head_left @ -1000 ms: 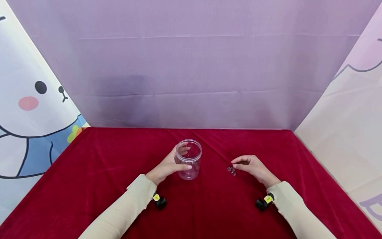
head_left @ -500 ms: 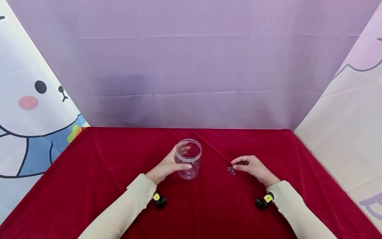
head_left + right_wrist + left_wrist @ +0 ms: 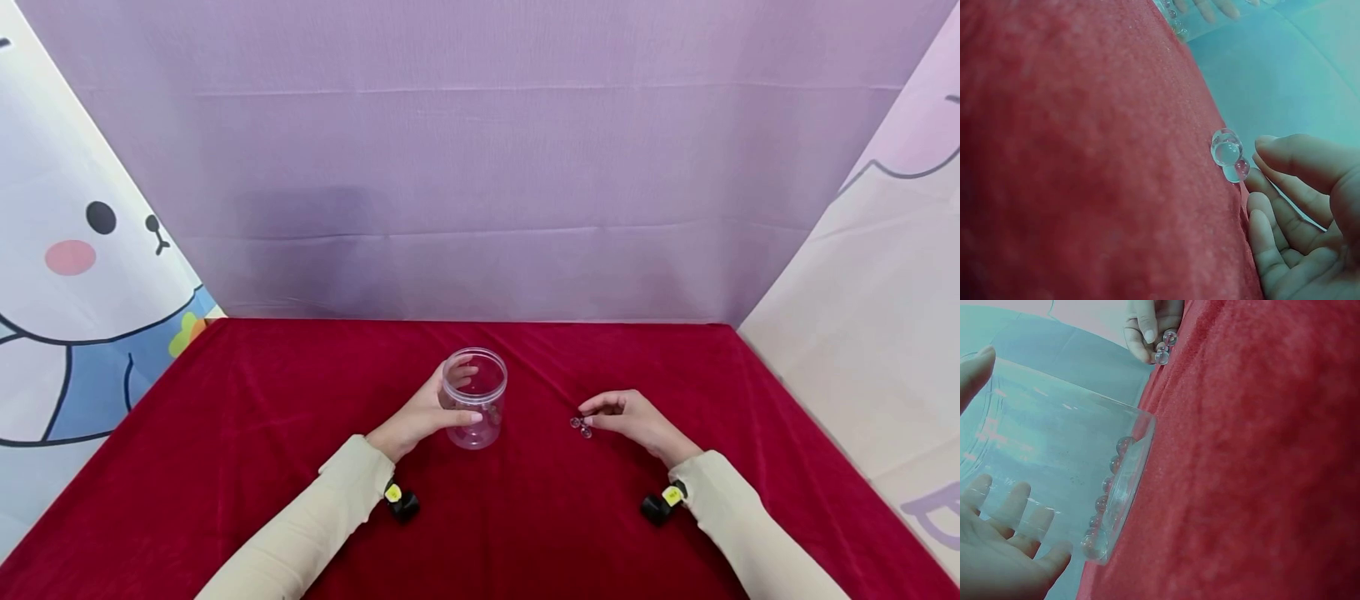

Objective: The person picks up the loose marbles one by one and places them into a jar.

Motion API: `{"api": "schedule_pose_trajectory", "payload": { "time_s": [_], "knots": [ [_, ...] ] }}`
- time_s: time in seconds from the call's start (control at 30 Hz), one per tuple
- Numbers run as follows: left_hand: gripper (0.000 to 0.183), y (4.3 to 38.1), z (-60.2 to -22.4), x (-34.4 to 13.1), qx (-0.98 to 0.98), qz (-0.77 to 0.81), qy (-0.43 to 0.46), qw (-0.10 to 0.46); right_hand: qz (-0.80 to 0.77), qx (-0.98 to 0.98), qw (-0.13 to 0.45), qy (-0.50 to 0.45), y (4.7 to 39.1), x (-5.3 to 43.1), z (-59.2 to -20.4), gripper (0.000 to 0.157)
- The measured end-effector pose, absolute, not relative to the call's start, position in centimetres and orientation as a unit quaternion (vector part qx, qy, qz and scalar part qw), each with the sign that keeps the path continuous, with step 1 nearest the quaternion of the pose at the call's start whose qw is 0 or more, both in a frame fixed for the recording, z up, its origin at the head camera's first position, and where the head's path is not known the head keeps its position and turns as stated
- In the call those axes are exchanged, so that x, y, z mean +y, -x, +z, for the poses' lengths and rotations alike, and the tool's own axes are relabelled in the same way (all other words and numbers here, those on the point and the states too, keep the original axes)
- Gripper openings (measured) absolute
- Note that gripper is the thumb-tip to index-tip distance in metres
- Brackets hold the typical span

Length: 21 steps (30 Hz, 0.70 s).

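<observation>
My left hand (image 3: 422, 415) grips a clear plastic jar (image 3: 474, 437) from its left side, thumb in front and fingers behind. The jar stands upright, its mouth uncovered. Several clear glass marbles (image 3: 1108, 485) lie along its bottom in the left wrist view. To the right, my right hand (image 3: 636, 422) is low over the cloth beside a small cluster of three clear marbles (image 3: 1227, 152). Its thumb and index finger are apart, tips right at the nearest marble (image 3: 1241, 169); the other fingers bend loosely.
A red velvet cloth (image 3: 300, 383) covers the table. A lilac curtain (image 3: 480, 167) rises behind its far edge, with a cartoon-printed sheet (image 3: 60, 208) at the left and a pale one (image 3: 885, 333) at the right. A black wrist camera (image 3: 657, 510) sits at the right cuff.
My right fingertips have shifted slightly left against the marbles, and the nearest marble has moved a little. The left hand and jar have stayed in place.
</observation>
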<state>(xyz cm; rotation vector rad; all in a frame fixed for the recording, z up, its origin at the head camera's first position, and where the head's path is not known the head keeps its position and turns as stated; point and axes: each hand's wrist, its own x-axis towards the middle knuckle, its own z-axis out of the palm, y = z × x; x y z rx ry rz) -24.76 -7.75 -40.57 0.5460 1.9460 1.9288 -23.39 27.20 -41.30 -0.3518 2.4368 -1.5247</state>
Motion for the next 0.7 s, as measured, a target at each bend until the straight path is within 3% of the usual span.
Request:
{"api": "schedule_pose_trajectory", "payload": {
  "time_s": [0.7],
  "knots": [
    [0.083, 24.77, -40.51, -7.64, 0.692, 0.677, -0.182, 0.174, -0.516, 0.837, 0.127, 0.131, 23.70, 27.19, -41.70, 0.027]
  ]
}}
